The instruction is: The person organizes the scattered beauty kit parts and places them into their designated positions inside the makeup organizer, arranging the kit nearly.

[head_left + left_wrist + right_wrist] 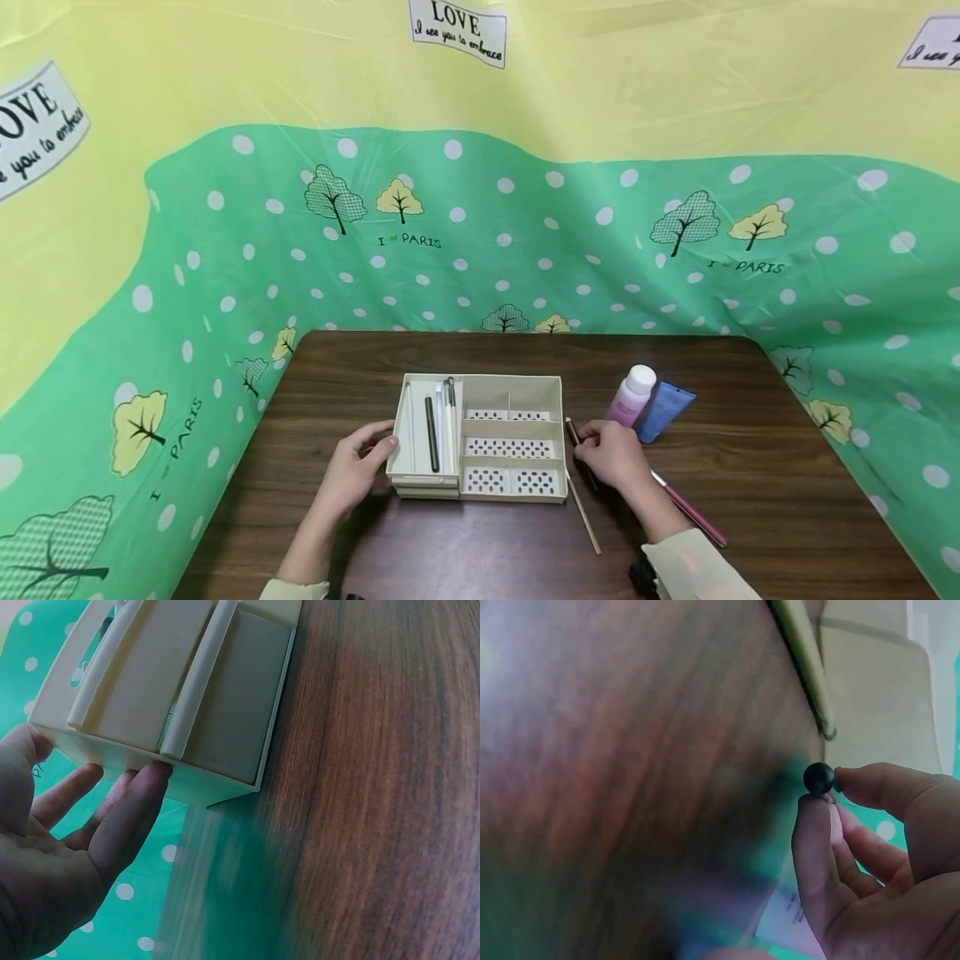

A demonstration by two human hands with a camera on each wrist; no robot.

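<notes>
My left hand (358, 467) rests on the left side of a cream organizer (513, 427), its fingertips touching the side wall in the left wrist view. A tray on the organizer's left holds a black pen (432, 435) and several slim sticks and brushes. Just right of the organizer, my right hand (611, 452) pinches a dark pen-like stick (573, 432) between thumb and index finger. Its rounded black end (819, 778) points at the camera in the right wrist view. Near that hand lie a thin tan stick (584, 515) and a brush with a pink handle (693, 512).
Behind my right hand stands a pink bottle (632, 395) with a white cap, beside a blue tube (665, 410). The organizer's right half has several compartments with dotted bottoms. Green and yellow cloth (502, 200) surrounds the dark wooden table (337, 358).
</notes>
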